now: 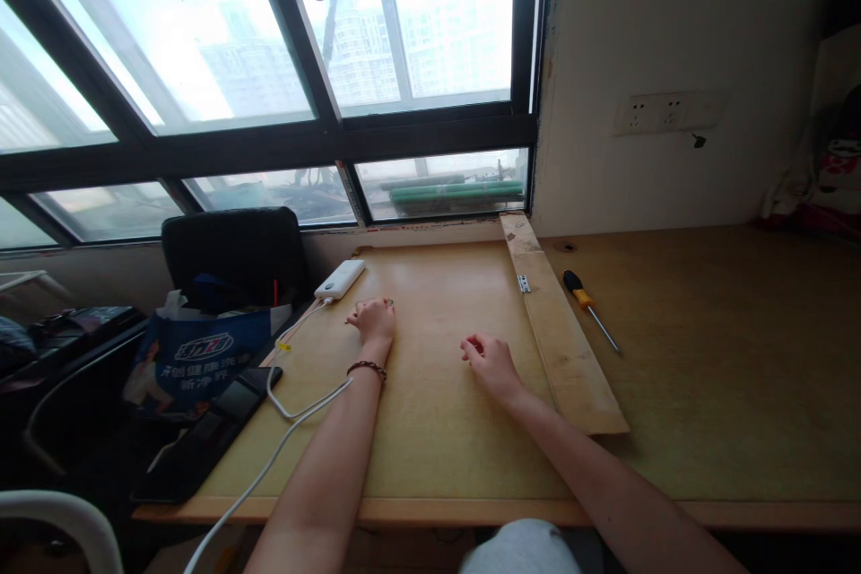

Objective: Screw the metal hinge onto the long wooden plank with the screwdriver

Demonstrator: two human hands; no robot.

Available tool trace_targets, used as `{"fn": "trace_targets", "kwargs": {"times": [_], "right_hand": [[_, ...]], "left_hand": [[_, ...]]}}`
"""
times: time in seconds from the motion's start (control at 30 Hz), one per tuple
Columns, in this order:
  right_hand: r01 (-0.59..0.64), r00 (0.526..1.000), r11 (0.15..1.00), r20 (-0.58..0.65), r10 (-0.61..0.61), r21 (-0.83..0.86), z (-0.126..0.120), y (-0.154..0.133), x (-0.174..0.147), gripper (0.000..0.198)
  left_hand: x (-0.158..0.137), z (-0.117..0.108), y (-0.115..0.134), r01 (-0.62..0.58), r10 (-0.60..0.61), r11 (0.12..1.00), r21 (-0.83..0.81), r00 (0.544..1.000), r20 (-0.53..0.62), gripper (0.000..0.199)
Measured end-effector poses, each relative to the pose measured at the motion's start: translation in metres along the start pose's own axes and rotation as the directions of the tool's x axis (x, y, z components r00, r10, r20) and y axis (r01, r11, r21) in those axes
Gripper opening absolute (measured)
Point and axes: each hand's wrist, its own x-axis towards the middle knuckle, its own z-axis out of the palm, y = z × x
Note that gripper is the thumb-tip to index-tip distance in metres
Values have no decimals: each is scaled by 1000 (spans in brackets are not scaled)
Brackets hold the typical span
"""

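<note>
My left hand (374, 323) is over the left part of the table, its fingers curled inward. A tiny glint shows at its edge by the knuckles, too small to name. A dark beaded bracelet (367, 368) circles that wrist. My right hand (494, 366) is closed, thumb and fingers bent together, just left of a long wooden board (561, 341); whatever it may hold is hidden. On the board's left edge lies a small metal hinge-like piece (524, 284). Right of the board rests a screwdriver (587, 301) with a black and yellow handle, its shaft pointing toward the front right.
A white power bank (341, 279) with a white cable (289, 435) lies at the table's (430, 457) left edge. A black flat object (208, 439) overlaps the left front corner. Beyond stand a black chair (235, 242) and a blue bag (195, 368). Windows and a wall socket (656, 113) are behind.
</note>
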Motion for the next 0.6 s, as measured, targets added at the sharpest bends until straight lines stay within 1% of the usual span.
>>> {"fn": "trace_targets", "kwargs": {"times": [0.1, 0.23, 0.37, 0.5, 0.6], "right_hand": [[3, 1000, 1000, 3, -3, -5, -1, 0, 0, 25], [4, 1000, 1000, 9, -4, -12, 0, 0, 0, 24], [5, 1000, 1000, 9, -5, -29, 0, 0, 0, 24], [-2, 1000, 999, 24, 3, -52, -1, -1, 1, 25], [8, 1000, 998, 29, -6, -69, -1, -3, 0, 24]], "left_hand": [[-1, 0, -2, 20, -20, 1000, 2, 999, -45, 24], [0, 4, -3, 38, -35, 999, 21, 990, -134, 30], [5, 10, -7, 31, -28, 999, 28, 995, -100, 28], [10, 15, -12, -11, 12, 1000, 11, 995, -97, 27], [8, 13, -7, -124, 117, 992, -36, 981, -157, 28]]}}
